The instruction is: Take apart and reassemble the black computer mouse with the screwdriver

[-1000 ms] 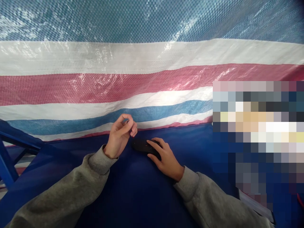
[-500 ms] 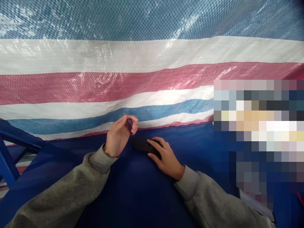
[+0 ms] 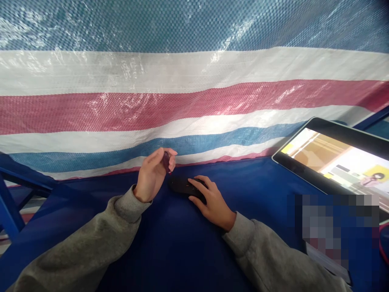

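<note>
My left hand [image 3: 153,175] is raised above the blue cover, with its fingers curled around a small dark reddish object [image 3: 166,161]. Most of that object is hidden by the fingers, so I cannot tell what it is. My right hand [image 3: 212,200] lies over the rear end of a black remote control [image 3: 184,186], which rests on the blue cover. Its fingers wrap the remote's far side. Grey sweatshirt sleeves cover both forearms.
A tablet [image 3: 334,162] with a lit screen lies at the right on the blue-covered table [image 3: 182,251]. A pixelated patch hides the area below it. A blue metal frame [image 3: 12,182] stands at the left, and a striped woven tarp [image 3: 182,109] hangs behind.
The left hand's fingers have closed around the small dark object, which has come into view. A tablet now shows at the right, where a pixelated patch covered it. The right hand stays on the remote.
</note>
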The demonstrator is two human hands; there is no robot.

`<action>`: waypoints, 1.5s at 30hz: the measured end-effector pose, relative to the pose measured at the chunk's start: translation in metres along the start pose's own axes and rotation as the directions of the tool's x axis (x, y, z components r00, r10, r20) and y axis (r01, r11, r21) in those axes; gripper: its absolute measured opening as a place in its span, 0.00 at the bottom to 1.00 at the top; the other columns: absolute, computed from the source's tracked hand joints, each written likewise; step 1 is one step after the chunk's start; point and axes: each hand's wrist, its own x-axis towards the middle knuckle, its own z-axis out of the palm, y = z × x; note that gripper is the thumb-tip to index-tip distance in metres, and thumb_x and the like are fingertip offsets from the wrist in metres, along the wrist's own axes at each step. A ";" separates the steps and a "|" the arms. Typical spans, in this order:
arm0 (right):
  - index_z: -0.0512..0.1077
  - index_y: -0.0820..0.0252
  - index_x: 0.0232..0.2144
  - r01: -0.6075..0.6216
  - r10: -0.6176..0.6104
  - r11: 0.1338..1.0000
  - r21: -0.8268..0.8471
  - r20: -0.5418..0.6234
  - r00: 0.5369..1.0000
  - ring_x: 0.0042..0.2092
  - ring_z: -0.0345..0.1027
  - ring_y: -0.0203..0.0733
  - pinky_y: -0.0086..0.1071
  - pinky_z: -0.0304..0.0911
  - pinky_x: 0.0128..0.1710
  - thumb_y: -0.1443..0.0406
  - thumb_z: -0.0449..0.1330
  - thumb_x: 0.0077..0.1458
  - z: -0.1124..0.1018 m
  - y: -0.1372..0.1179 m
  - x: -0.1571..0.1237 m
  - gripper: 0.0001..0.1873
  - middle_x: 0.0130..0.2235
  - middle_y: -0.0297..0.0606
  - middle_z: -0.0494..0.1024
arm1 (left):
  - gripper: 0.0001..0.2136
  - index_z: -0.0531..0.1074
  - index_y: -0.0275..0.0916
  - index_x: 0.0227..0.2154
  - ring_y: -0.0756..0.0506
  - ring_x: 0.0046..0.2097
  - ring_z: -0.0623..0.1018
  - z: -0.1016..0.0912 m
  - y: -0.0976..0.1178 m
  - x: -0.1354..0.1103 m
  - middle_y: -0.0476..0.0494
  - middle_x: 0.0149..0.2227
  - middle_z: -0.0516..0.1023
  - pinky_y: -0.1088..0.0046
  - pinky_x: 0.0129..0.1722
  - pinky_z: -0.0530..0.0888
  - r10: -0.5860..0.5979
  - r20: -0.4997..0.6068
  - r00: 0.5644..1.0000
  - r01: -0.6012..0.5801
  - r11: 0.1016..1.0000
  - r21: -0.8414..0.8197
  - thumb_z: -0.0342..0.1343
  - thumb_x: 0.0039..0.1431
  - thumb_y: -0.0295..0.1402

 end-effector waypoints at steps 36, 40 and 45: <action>0.63 0.53 0.60 -0.010 0.009 1.000 0.013 0.018 1.000 0.54 0.64 0.51 0.49 0.64 0.55 0.60 0.56 0.63 -0.001 -0.002 0.001 0.23 0.57 0.46 0.65 | 0.08 0.69 0.39 0.31 0.52 0.25 0.67 0.000 0.000 -0.002 0.52 0.22 0.66 0.75 0.28 0.66 0.067 0.036 0.997 -0.067 0.998 -0.007 0.56 0.62 0.38; 0.63 0.54 0.60 -0.010 0.010 1.000 0.009 0.016 1.000 0.54 0.64 0.51 0.49 0.64 0.55 0.61 0.56 0.63 -0.001 -0.001 0.000 0.24 0.57 0.46 0.65 | 0.15 0.74 0.35 0.33 0.50 0.29 0.69 -0.001 0.000 -0.001 0.46 0.26 0.69 0.73 0.29 0.67 0.046 0.046 0.998 -0.048 0.998 0.046 0.50 0.65 0.41; 0.63 0.52 0.60 0.003 -0.003 1.000 -0.001 0.003 1.000 0.54 0.64 0.50 0.49 0.64 0.55 0.60 0.56 0.63 0.000 0.000 0.000 0.24 0.57 0.45 0.65 | 0.08 0.69 0.38 0.32 0.48 0.34 0.76 -0.002 -0.001 -0.002 0.42 0.38 0.78 0.73 0.32 0.69 0.079 0.041 0.996 -0.083 0.992 0.097 0.62 0.56 0.34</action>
